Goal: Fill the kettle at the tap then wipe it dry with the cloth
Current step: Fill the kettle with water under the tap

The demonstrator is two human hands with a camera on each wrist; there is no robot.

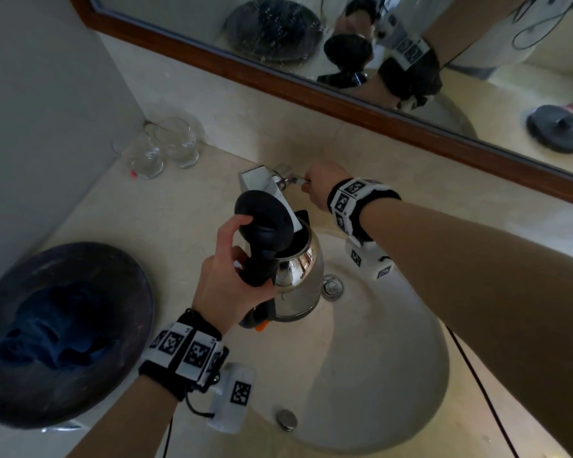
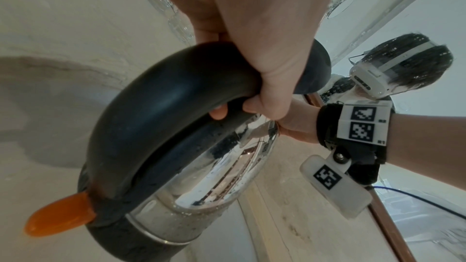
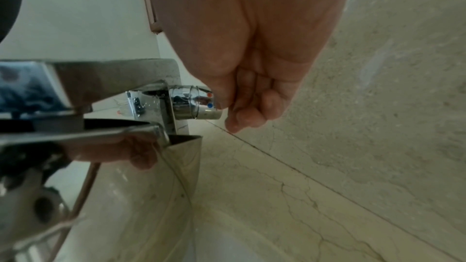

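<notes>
Marble counter with inset basin (image 1: 394,375): kettle (image 1: 300,276), lid raised, sits under tap (image 1: 265,186) spout; left hand (image 1: 225,282) curls round its black handle, right hand (image 1: 321,185) pinches the tap lever; blue cloth (image 1: 50,332) lies in dark bowl (image 1: 123,282), far left

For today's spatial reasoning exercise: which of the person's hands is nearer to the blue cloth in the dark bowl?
Left. The left hand grips the kettle handle beside the bowl holding the cloth; the right hand is farther off at the tap.

left hand (image 2: 254,47): fingers curled round curved black handle | shiny steel kettle (image 2: 216,168): tilted, water-beaded | orange switch tab (image 2: 59,217): at handle's base
</notes>
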